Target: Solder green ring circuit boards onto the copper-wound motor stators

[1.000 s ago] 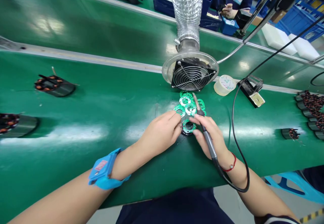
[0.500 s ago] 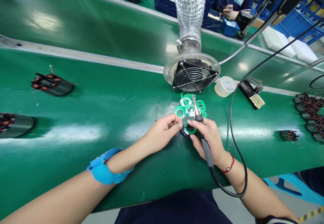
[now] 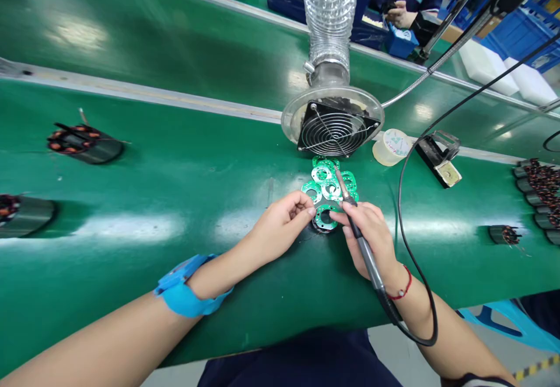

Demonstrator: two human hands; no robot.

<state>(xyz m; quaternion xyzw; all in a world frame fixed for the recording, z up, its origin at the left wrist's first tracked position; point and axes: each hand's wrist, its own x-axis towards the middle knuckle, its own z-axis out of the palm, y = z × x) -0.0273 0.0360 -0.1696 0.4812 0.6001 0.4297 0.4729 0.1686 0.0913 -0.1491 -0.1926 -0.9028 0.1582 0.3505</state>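
My right hand (image 3: 375, 236) is wrapped round a soldering iron (image 3: 368, 258), its metal tip pointing away over a small pile of green ring-shaped circuit boards (image 3: 322, 172). Closest to me, a ring-shaped circuit board (image 3: 326, 207) lies on top of a dark round part that is mostly hidden. Fingertips of the right hand reach the right edge of that board. On its left side, my left hand (image 3: 280, 226) is closed in a pinch at the rim; what is between finger and thumb is too small to make out.
A fume extractor fan (image 3: 335, 133) hangs just beyond the boards. Right of it are a round tub (image 3: 391, 147) and a soldering iron stand (image 3: 437, 156). Motor stators (image 3: 94, 145) lie at left, another stator (image 3: 503, 234) at right. The iron's cable (image 3: 400, 200) loops beside my right arm.
My right hand has drawn slightly right and back with the soldering iron, uncovering more of the near board. My left hand stays at the board's left edge.
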